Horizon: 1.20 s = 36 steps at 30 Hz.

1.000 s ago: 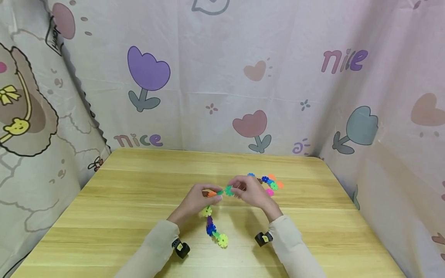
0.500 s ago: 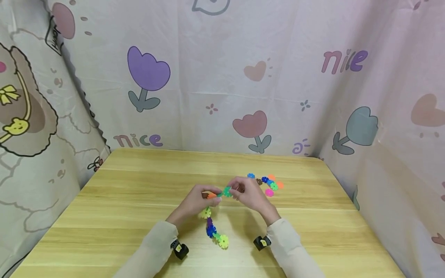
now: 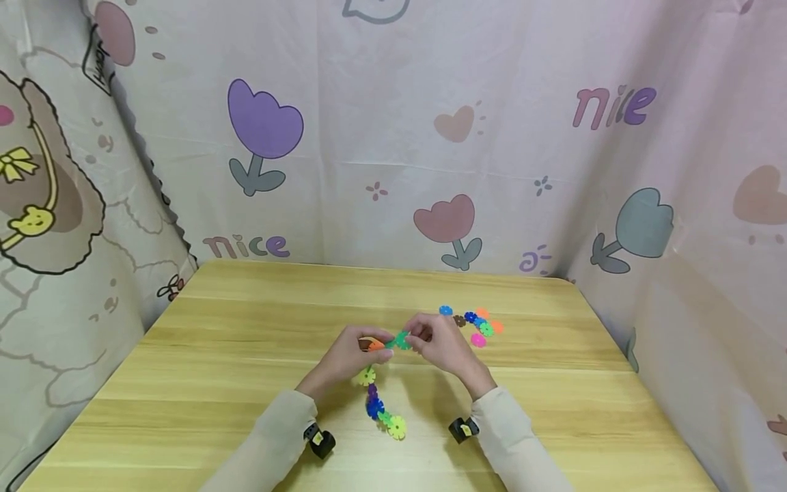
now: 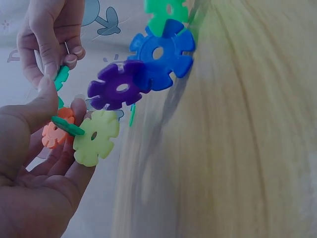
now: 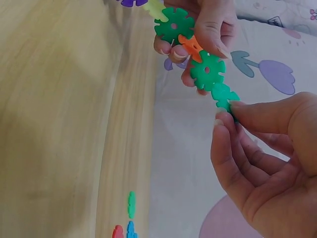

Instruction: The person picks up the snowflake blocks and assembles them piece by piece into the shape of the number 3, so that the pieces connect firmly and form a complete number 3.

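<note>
Nearest, a chain of mixed-colour flower-shaped plastic discs trails below the left hand, pinched between thumb and fingers; the right hand pinches a notched green plastic disc, now meeting the chain's green end disc where a gap showed earlier; joining seems begun, seating unclear; beyond lie more multicoloured notched discs.

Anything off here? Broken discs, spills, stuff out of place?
Nothing stands out. The left hand holds a chain of notched discs, the right hand pinches a green disc at its end, and more discs lie grouped on the table. No crack or spill shows, though the hands hide parts.
</note>
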Each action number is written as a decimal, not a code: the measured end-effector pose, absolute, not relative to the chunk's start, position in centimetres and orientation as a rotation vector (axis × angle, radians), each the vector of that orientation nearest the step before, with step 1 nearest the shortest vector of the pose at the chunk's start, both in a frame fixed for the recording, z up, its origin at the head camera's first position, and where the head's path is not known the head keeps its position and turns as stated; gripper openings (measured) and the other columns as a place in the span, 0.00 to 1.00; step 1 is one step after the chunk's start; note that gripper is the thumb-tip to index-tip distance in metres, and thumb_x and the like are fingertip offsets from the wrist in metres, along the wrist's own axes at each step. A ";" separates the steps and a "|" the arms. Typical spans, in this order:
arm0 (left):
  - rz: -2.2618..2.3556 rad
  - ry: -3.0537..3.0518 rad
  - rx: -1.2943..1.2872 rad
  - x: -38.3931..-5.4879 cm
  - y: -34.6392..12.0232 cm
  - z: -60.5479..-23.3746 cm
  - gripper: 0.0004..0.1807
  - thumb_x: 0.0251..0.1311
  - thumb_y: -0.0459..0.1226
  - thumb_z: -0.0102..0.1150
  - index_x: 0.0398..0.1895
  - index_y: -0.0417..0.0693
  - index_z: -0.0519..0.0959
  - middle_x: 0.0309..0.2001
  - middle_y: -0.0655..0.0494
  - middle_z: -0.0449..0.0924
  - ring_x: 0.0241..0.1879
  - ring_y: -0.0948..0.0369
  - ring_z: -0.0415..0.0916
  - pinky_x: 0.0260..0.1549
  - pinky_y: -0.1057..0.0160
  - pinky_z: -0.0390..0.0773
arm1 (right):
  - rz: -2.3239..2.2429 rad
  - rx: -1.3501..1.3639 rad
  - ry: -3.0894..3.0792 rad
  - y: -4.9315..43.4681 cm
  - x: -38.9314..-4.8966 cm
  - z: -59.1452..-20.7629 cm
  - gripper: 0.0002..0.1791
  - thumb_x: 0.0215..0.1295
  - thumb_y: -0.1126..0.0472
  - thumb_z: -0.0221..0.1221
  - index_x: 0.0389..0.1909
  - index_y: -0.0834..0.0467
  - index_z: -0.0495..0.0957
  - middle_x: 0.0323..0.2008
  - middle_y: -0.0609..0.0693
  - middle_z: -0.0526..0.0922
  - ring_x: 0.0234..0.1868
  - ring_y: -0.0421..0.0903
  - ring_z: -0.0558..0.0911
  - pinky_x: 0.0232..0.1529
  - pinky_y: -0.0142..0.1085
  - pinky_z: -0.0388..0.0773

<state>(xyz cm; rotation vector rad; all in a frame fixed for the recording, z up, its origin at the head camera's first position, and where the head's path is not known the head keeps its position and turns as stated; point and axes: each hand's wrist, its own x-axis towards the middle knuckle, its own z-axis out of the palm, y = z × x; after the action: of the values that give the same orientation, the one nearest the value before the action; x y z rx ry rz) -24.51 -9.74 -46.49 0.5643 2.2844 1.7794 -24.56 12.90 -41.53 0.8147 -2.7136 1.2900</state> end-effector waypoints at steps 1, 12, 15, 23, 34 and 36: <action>1.780 2.284 0.559 -24.5 -9.8 -46.4 0.18 0.66 0.38 0.68 0.57 0.41 0.84 0.59 0.39 0.83 0.44 0.56 0.89 0.46 0.56 0.88 | 1.286 0.810 -2.714 12.9 -24.6 -41.5 0.04 0.67 0.70 0.65 0.40 0.62 0.85 0.29 0.53 0.86 0.25 0.38 0.80 0.27 0.29 0.80; 1.759 2.347 0.578 -24.3 -9.8 -46.4 0.17 0.64 0.39 0.70 0.55 0.43 0.85 0.56 0.42 0.85 0.46 0.56 0.88 0.44 0.62 0.88 | 1.286 0.816 -2.711 12.6 -24.5 -41.8 0.03 0.67 0.70 0.65 0.39 0.62 0.85 0.29 0.53 0.87 0.25 0.40 0.82 0.26 0.28 0.81; 1.748 2.361 0.602 -24.3 -9.7 -46.4 0.17 0.64 0.39 0.71 0.53 0.42 0.86 0.55 0.41 0.86 0.44 0.58 0.87 0.42 0.65 0.87 | 1.271 0.813 -2.713 12.5 -24.4 -41.9 0.03 0.66 0.71 0.65 0.38 0.63 0.86 0.28 0.53 0.86 0.24 0.40 0.82 0.25 0.28 0.81; 1.745 2.384 0.546 -24.3 -9.4 -46.2 0.14 0.60 0.37 0.74 0.49 0.44 0.88 0.50 0.47 0.88 0.37 0.63 0.82 0.37 0.70 0.83 | 1.260 0.763 -2.673 12.1 -24.1 -42.2 0.03 0.65 0.73 0.66 0.34 0.64 0.86 0.25 0.53 0.86 0.22 0.35 0.79 0.24 0.27 0.80; 1.788 2.349 0.478 -24.2 -9.6 -45.9 0.14 0.59 0.38 0.75 0.48 0.46 0.88 0.50 0.47 0.88 0.38 0.61 0.85 0.37 0.66 0.86 | 1.415 0.729 -2.659 11.9 -24.2 -42.7 0.02 0.67 0.71 0.65 0.37 0.66 0.85 0.28 0.56 0.87 0.24 0.45 0.85 0.25 0.29 0.83; 1.793 2.341 0.469 -24.2 -9.6 -46.0 0.15 0.60 0.39 0.74 0.50 0.46 0.88 0.52 0.46 0.87 0.41 0.59 0.87 0.41 0.62 0.88 | 1.403 0.714 -2.698 12.2 -24.1 -42.6 0.06 0.68 0.68 0.66 0.43 0.66 0.83 0.30 0.57 0.87 0.26 0.48 0.86 0.26 0.29 0.83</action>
<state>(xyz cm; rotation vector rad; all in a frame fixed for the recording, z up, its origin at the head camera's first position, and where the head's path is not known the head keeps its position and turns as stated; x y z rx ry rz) -24.20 -9.64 -46.04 0.4694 2.3412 1.7925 -24.09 12.16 -42.62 0.7138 -2.6977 1.4032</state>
